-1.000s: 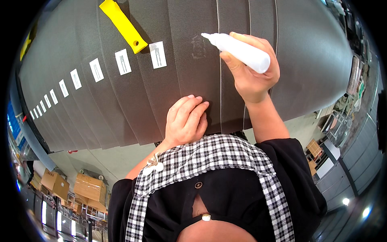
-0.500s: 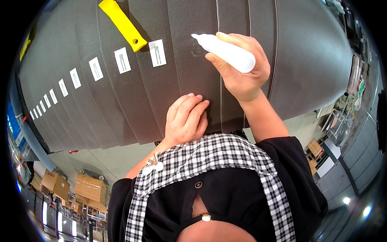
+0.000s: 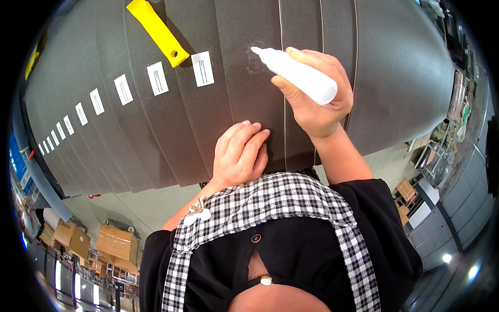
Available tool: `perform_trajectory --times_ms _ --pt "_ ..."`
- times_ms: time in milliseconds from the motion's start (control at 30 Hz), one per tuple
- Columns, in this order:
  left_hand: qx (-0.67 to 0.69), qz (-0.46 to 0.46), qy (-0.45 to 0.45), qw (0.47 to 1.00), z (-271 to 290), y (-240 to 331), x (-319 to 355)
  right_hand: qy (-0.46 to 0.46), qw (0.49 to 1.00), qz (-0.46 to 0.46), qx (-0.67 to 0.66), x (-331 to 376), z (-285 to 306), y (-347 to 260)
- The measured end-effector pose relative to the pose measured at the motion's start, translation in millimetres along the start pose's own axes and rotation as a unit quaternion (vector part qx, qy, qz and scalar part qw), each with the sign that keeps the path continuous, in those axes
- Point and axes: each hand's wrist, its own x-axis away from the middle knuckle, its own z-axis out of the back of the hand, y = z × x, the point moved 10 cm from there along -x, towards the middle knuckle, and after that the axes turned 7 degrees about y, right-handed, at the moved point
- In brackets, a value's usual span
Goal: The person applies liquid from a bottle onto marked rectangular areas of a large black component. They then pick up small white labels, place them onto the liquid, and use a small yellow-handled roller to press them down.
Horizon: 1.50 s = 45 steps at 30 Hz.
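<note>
On the dark layered sheets point(image 3: 249, 104), my left hand point(image 3: 240, 153) rests loosely; my right hand point(image 3: 326, 101) grips the white bottle point(image 3: 302, 78), nozzle point(image 3: 260, 53) over the faint patch point(image 3: 254, 68) (light, even squeezing seems best).

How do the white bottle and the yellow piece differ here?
The white bottle is held in the right hand; the yellow piece lies on the dark sheets. The white bottle tapers to a nozzle; the yellow piece is a bar with a hole near one end. Both are elongated and slant up-left.
</note>
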Motion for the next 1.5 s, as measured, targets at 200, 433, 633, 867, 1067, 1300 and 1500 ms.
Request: perform_trajectory --times_ms 200,433,633,867,1067,1300,1500 --pt "-0.006 -0.004 0.004 1.0 1 0 -1 -0.021 1.0 0.013 0.011 5 -3 -3" --pt "0.003 0.006 -0.006 1.0 0 -1 0 -0.035 0.999 0.003 -0.005 14 -3 -7" --pt "-0.01 -0.008 0.001 1.0 1 1 -2 -0.04 0.999 -0.009 -0.01 19 -3 -9" --pt "-0.01 -0.008 -0.004 1.0 1 1 -2 -0.046 0.999 -0.021 -0.013 23 0 -11" --pt "0.001 -0.003 -0.008 1.0 0 1 -1 -0.034 0.999 -0.011 0.006 22 8 -10" --pt "-0.006 -0.005 -0.005 1.0 0 0 -1 -0.023 1.0 -0.008 0.011 17 14 -8" --pt "-0.003 0.0 -0.008 1.0 -1 0 -1 -0.029 1.0 0.008 0.008 7 5 -5"
